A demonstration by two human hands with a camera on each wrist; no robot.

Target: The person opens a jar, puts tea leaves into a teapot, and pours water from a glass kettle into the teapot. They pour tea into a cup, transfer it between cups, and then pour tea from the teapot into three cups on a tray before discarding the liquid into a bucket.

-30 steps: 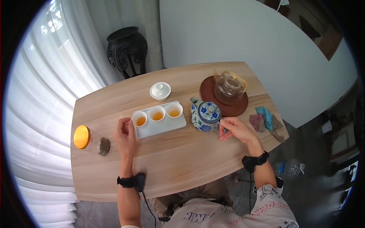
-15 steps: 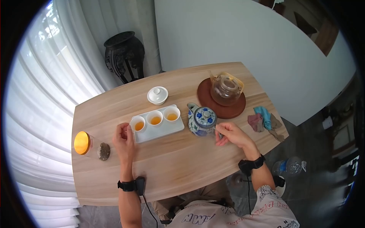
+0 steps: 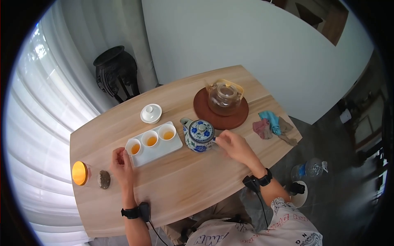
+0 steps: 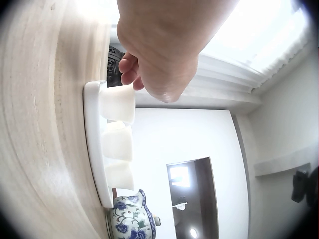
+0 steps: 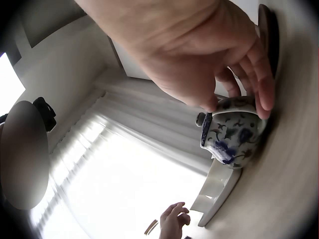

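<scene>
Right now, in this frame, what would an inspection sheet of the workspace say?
Surface: wooden table, no spill seen.
Job's things: three cups of amber liquid on white tray; blue-and-white teapot standing right of it.
Clutter: crumpled cloths, yellow-lidded jar, lidded white bowl, glass teapot on brown board.
Grippers: left hand beside leftmost cup, loosely curled; right hand at teapot's handle.
Cables: black cable hanging from each wrist camera.
Surroundings: white curtain, black stand, bottle on floor.

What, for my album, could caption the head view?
Three cups of amber liquid on a white tray, beside a floral teapot.
</scene>
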